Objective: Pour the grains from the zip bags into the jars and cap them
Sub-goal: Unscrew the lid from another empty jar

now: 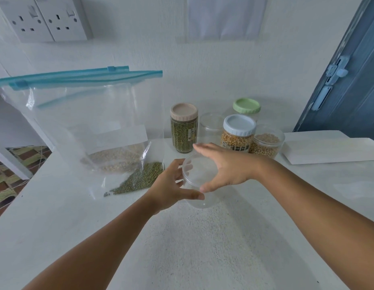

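Head view, looking down at a white speckled countertop [202, 237]. Front and centre stands a small clear plastic jar [199, 198], empty by the look of it, with a clear round lid [199, 170] sitting on top. The left hand [169, 185] wraps the jar's side, thumb across the front and fingers curled round the far wall. The right hand [226, 166] comes over the top, thumb and fingers spread round the lid's rim and gripping it.

To the left, two large clear zip bags with blue sliders [83, 114] stand against the wall, one behind the other. The nearer corner holds green mung beans [140, 178]; pale beige grains [117, 160] sit in the bag behind.

Behind the hands is a cluster of jars: a tall clear jar of green beans with a beige cap [183, 130], an empty uncapped clear jar [211, 127], a jar of yellow corn kernels with a pale blue cap [238, 132], a jar with a green cap [246, 106] at the back, and an open jar of pale yellow grains [266, 143]. At right lies a white folded sheet [328, 147]; two white wall sockets [46, 19] sit upper left.
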{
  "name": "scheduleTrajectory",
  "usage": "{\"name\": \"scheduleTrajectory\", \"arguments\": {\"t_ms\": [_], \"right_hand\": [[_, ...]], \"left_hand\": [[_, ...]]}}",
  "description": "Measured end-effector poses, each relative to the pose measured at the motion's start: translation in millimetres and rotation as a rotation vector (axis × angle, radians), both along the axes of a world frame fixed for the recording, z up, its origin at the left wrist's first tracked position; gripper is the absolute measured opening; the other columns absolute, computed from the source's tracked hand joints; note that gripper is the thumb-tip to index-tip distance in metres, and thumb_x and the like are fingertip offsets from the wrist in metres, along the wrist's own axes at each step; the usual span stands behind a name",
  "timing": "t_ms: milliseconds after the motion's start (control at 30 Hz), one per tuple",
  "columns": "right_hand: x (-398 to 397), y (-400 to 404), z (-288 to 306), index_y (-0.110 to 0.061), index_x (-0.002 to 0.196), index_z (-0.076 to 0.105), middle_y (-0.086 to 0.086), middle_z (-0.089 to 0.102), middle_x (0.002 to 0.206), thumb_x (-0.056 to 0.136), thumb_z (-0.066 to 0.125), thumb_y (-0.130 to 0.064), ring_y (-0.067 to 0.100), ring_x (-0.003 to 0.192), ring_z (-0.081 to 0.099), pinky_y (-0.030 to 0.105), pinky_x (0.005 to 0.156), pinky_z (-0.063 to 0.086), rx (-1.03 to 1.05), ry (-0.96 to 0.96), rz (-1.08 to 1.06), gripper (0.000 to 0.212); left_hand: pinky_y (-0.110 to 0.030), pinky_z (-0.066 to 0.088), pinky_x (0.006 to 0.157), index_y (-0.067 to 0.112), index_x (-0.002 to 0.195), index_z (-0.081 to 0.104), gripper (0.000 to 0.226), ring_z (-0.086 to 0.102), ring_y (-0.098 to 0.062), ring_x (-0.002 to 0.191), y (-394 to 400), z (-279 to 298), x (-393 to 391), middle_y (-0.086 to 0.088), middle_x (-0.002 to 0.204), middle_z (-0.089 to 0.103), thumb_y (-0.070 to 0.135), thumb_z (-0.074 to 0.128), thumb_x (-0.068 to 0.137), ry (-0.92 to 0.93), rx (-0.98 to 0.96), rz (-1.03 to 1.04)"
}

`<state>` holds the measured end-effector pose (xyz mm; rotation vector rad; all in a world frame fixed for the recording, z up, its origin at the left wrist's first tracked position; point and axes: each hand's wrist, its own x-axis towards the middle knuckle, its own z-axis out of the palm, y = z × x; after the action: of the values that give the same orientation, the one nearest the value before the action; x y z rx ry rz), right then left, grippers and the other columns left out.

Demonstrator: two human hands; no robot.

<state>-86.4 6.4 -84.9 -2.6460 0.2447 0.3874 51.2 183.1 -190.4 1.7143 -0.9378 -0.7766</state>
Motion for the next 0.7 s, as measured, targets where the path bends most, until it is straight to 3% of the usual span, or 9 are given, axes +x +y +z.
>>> {"name": "scheduleTrajectory", "arguments": {"t_ms": [100, 200, 267, 367, 467, 567, 633, 700], "right_hand": [[-1.6, 0.4, -10.2, -0.039, 0.164, 0.019, -0.027, 0.017, 0.163, 0.068, 0.074, -0.084, 0.005, 0.151, 0.025, 0.041, 0.123, 0.030, 0.031, -0.071, -0.069, 0.119], [-0.9, 1.1, -12.1, -0.036, 0.162, 0.025, -0.026, 0.025, 0.160, 0.073, 0.083, -0.066, 0.003, 0.146, 0.032, 0.035, 0.118, 0.035, 0.019, -0.115, -0.049, 0.111], [0.7, 1.0, -8.7, -0.038, 0.164, 0.020, -0.028, 0.018, 0.164, 0.075, 0.086, -0.055, -0.001, 0.149, 0.026, 0.033, 0.122, 0.030, 0.032, -0.089, -0.007, 0.112], [0.5, 1.3, -8.7, -0.042, 0.164, 0.006, -0.029, -0.001, 0.168, 0.072, 0.083, -0.069, 0.001, 0.156, 0.005, 0.038, 0.126, 0.019, 0.032, -0.053, -0.017, 0.123], [-1.6, 5.6, -10.4, -0.039, 0.163, 0.017, -0.019, 0.015, 0.158, 0.070, 0.075, -0.081, 0.011, 0.152, 0.014, 0.046, 0.122, 0.029, -0.044, -0.103, -0.110, 0.117], [-4.0, 4.7, -5.7, -0.036, 0.164, 0.017, -0.017, 0.020, 0.160, 0.080, 0.079, -0.064, 0.008, 0.151, 0.017, 0.040, 0.122, 0.028, -0.029, -0.087, -0.073, 0.108], [-6.0, 1.9, 1.2, -0.035, 0.166, 0.006, -0.022, 0.006, 0.169, 0.084, 0.079, -0.048, 0.004, 0.155, 0.005, 0.034, 0.126, 0.018, -0.021, -0.025, -0.013, 0.111], [-7.1, -0.1, 3.2, -0.037, 0.166, -0.002, -0.025, -0.005, 0.170, 0.084, 0.078, -0.054, 0.003, 0.156, -0.003, 0.039, 0.128, 0.014, -0.014, 0.016, -0.009, 0.115]], "left_hand": [[-0.019, 0.046, 0.103, 0.039, 0.135, 0.051, 0.098, 0.062, 0.000, 0.125, 0.6, -0.1, 0.3, 0.013, 0.137, 0.065, 0.027, 0.106, 0.054, 0.010, 0.001, 0.001], [-0.013, 0.044, 0.099, 0.041, 0.135, 0.051, 0.098, 0.060, 0.002, 0.126, 0.3, -0.6, 1.0, 0.014, 0.139, 0.063, 0.028, 0.106, 0.054, 0.014, 0.009, -0.003], [-0.011, 0.045, 0.099, 0.041, 0.136, 0.050, 0.098, 0.060, 0.002, 0.126, 0.2, -0.9, 1.0, 0.013, 0.140, 0.063, 0.027, 0.105, 0.055, 0.014, 0.011, -0.004], [-0.015, 0.046, 0.101, 0.038, 0.137, 0.050, 0.099, 0.061, 0.000, 0.126, 0.4, -1.9, 0.6, 0.011, 0.140, 0.064, 0.026, 0.105, 0.056, 0.005, 0.008, -0.006], [-0.013, 0.048, 0.097, 0.037, 0.137, 0.051, 0.098, 0.062, -0.001, 0.126, 1.4, -2.4, 1.0, 0.010, 0.140, 0.064, 0.023, 0.105, 0.056, 0.017, 0.003, -0.001], [-0.007, 0.048, 0.090, 0.037, 0.136, 0.051, 0.096, 0.062, 0.001, 0.124, 1.2, -1.0, 0.4, 0.011, 0.139, 0.064, 0.020, 0.104, 0.057, 0.018, 0.002, -0.004], [-0.005, 0.048, 0.087, 0.036, 0.135, 0.051, 0.095, 0.062, 0.002, 0.123, 1.6, -0.6, 0.0, 0.011, 0.138, 0.065, 0.017, 0.103, 0.058, 0.025, 0.000, -0.002], [-0.005, 0.048, 0.087, 0.036, 0.135, 0.051, 0.095, 0.062, 0.002, 0.123, 1.6, -0.6, -0.6, 0.011, 0.137, 0.065, 0.016, 0.103, 0.059, 0.026, -0.006, -0.005]]}}
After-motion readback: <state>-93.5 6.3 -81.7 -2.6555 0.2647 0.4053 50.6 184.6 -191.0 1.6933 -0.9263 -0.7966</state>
